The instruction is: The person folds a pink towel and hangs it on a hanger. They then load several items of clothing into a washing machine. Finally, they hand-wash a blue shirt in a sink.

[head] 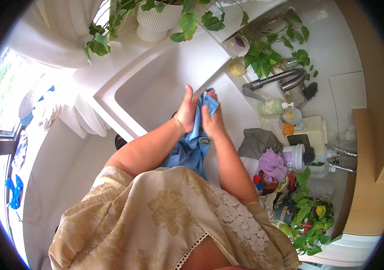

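A light-blue cloth garment [187, 152] is bunched between my two hands over a white laundry sink [158, 84]. A small dark round badge shows on its fabric. My left hand [186, 109] has its palm and fingers against the cloth, with the thumb pointing up and apart. On the other side, my right hand [213, 118] holds a folded part of it, slightly blurred. The lower folds hang down towards my body, and part of the garment is hidden behind my forearms and clothing.
A metal faucet [276, 81] stands on the right, near a yellow-rimmed brush [238, 69] and a green pump bottle [273, 107]. Grey [259, 143] and purple cloths [273, 165] lie below. A white ribbed planter [158, 20] with trailing leaves stands behind the sink.
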Demonstrator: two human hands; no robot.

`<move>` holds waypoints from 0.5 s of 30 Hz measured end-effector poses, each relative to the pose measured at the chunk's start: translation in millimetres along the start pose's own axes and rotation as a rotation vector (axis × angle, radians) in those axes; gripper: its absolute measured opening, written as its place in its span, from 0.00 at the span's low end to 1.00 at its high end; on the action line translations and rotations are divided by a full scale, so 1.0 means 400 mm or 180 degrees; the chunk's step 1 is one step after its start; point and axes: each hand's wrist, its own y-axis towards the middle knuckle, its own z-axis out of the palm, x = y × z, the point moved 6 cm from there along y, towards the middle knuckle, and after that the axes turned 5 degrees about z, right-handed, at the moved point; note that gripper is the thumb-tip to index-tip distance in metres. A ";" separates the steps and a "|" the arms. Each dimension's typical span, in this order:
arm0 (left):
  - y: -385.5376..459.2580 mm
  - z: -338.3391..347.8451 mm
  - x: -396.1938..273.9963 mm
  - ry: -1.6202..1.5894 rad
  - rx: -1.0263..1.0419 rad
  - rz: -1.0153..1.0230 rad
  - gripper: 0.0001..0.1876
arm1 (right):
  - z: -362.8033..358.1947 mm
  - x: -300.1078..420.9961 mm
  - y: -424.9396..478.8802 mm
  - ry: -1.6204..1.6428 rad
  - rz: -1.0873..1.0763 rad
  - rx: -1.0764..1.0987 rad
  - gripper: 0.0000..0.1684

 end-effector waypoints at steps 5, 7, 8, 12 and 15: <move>-0.009 -0.005 0.002 0.0056 -0.0040 -0.0130 0.53 | 0.046 0.044 -0.037 -0.0539 -0.0418 -0.0205 0.38; -0.001 -0.023 0.013 0.0078 -0.0120 -0.0150 0.54 | 0.044 0.043 -0.053 -0.0135 -0.0486 -0.0263 0.37; 0.006 -0.021 0.021 0.0117 -0.0090 -0.0183 0.54 | 0.043 0.008 -0.046 -0.0179 -0.0275 -0.0133 0.37; -0.005 0.024 0.025 0.0065 0.0208 -0.0310 0.55 | 0.009 -0.067 0.045 0.0166 0.0596 -0.0131 0.34; 0.004 -0.008 0.026 0.0041 0.0061 -0.0382 0.56 | 0.008 -0.014 0.020 -0.0303 0.0216 -0.0191 0.33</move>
